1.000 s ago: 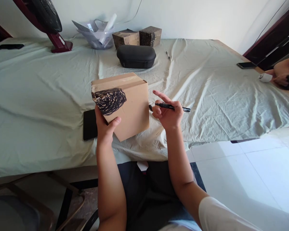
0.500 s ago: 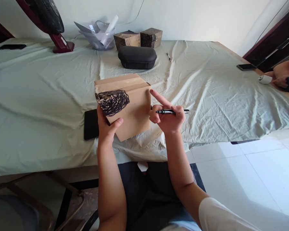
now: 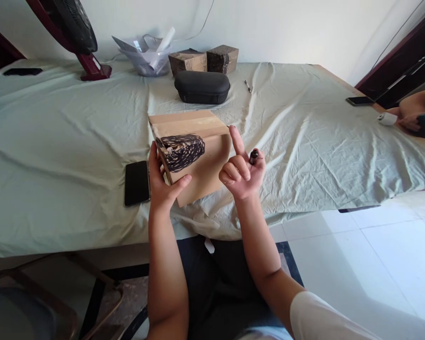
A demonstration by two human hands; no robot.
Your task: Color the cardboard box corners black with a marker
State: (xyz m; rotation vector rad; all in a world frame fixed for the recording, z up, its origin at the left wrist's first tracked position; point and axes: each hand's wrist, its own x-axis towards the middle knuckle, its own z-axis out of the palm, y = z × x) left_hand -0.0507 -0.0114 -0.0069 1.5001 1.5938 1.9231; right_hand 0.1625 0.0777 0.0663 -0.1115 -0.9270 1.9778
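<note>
A brown cardboard box (image 3: 208, 165) stands tilted over the cloth, with a dense black scribble (image 3: 182, 152) on its upper left side. My left hand (image 3: 165, 184) grips the box by its left edge, thumb across the face toward me and the other fingers partly hidden at the side. By the box's right edge is my right hand (image 3: 244, 170), palm up and index finger raised near the corner. A black pen (image 3: 254, 156) is held in this hand, seen nearly end-on beside the thumb.
A black phone (image 3: 137, 183) lies left of the box. Behind stand a black case (image 3: 202, 87), two scribbled boxes (image 3: 223, 59), a plastic basket (image 3: 150, 61) and a fan (image 3: 92, 71). At the far right, another person's hand (image 3: 411, 115) holds something white and dark.
The box and my left hand have shifted slightly right, showing more of the phone. In my right hand the pen has swung from lying sideways to pointing nearly end-on.
</note>
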